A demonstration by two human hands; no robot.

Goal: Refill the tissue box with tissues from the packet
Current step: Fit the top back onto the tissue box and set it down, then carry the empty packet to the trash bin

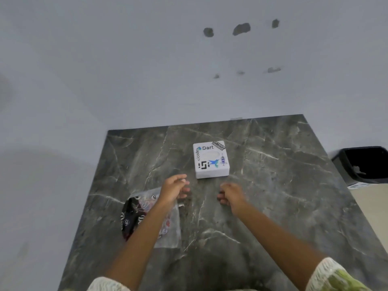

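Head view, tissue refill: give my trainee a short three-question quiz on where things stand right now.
1. True or false: the tissue box stands on the marble table, beyond both hands.
2. The flat plastic packet lies under which forearm? A) left B) right C) neither
3. Fill in: off the table's right edge sits a black ____.

Key
1. True. The left hand and the right hand are in front of the box, not touching it.
2. A. It lies at the table's left, partly covered by the left forearm.
3. Bin.
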